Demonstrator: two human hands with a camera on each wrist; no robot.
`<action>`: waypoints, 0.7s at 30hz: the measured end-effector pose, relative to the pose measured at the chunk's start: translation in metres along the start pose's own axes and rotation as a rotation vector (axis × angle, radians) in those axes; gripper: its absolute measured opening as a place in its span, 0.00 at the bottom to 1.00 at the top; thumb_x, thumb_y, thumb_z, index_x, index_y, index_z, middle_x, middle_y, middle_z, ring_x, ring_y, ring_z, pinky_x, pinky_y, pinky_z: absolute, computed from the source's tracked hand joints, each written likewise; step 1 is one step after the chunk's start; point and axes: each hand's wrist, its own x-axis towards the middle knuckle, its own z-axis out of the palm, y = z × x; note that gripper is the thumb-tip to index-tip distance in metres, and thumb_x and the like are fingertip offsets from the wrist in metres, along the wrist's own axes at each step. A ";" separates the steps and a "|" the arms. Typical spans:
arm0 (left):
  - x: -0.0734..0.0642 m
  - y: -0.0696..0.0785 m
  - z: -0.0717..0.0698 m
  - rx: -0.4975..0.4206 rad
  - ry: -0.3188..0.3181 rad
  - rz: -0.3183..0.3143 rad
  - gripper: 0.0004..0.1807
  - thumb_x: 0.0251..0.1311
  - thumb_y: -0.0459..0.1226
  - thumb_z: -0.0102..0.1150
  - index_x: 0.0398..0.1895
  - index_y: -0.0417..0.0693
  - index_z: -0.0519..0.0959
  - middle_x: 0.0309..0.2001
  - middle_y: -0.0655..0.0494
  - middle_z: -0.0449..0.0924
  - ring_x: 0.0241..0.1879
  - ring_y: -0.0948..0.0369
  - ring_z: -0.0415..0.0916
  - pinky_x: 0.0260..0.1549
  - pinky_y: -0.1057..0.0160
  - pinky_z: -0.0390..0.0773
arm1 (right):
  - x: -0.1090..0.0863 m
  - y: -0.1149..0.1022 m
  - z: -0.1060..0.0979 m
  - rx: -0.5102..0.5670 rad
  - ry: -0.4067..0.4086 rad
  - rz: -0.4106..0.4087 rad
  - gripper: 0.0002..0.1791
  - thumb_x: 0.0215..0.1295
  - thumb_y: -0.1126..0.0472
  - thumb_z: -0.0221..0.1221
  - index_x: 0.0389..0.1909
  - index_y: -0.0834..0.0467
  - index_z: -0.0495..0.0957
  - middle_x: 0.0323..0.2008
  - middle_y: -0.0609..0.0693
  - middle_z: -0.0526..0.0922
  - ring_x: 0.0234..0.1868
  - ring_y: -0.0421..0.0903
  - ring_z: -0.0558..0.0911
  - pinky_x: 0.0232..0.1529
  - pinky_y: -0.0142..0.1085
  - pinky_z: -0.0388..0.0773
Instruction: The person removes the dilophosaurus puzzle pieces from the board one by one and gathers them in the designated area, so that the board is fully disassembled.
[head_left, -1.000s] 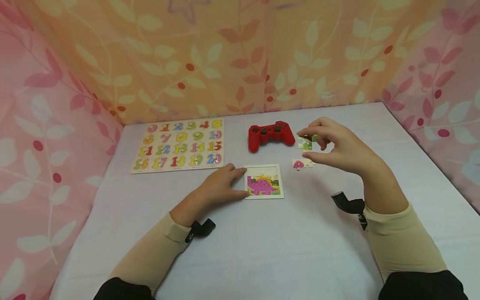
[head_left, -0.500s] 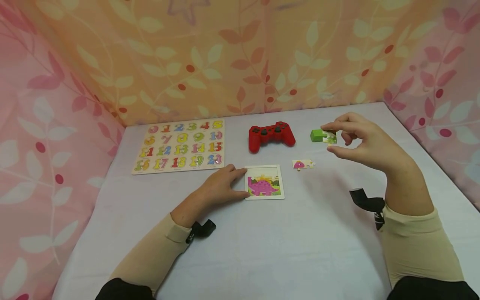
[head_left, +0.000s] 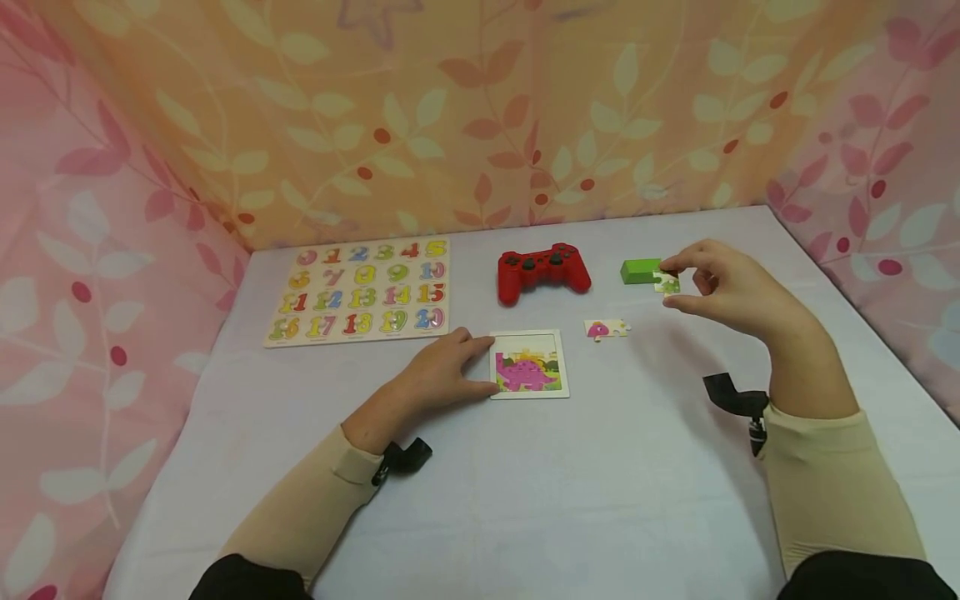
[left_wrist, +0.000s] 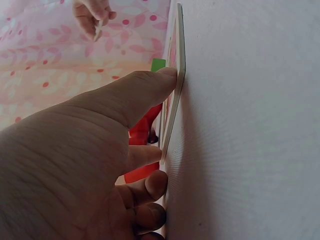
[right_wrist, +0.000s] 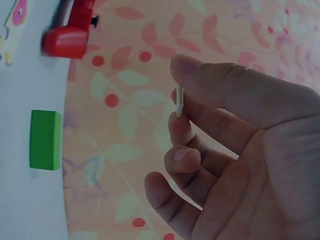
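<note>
A small white-framed puzzle point(head_left: 528, 375) with a pink dinosaur picture lies flat; the strip along its top inside is plain white. My left hand point(head_left: 431, 375) touches its left edge, thumb near the lower corner and index finger near the upper one. In the left wrist view that thumb point(left_wrist: 155, 85) lies against the frame's edge. My right hand point(head_left: 735, 292) pinches a green and white puzzle piece point(head_left: 667, 282) between thumb and fingertips above the table. The right wrist view shows the piece point(right_wrist: 179, 102) edge-on. Another puzzle piece point(head_left: 607, 329) with a pink shape lies right of the frame.
Just behind the held piece stands a green block point(head_left: 640, 272). A red game controller point(head_left: 543, 272) lies behind the frame. At the back left is a number board point(head_left: 360, 292). The white table point(head_left: 480, 517) meets patterned curtains point(head_left: 480, 108) at the back and sides.
My right hand has moved right with the puzzle piece, then slightly lower, uncovering the green block. The left hand and the frame stay in place.
</note>
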 end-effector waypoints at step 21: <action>0.002 -0.003 0.001 0.002 0.008 0.031 0.45 0.57 0.60 0.70 0.76 0.53 0.70 0.46 0.59 0.72 0.41 0.61 0.70 0.38 0.61 0.73 | 0.016 0.043 0.035 -0.027 -0.251 0.146 0.24 0.60 0.59 0.73 0.57 0.60 0.82 0.47 0.57 0.79 0.41 0.52 0.70 0.39 0.41 0.67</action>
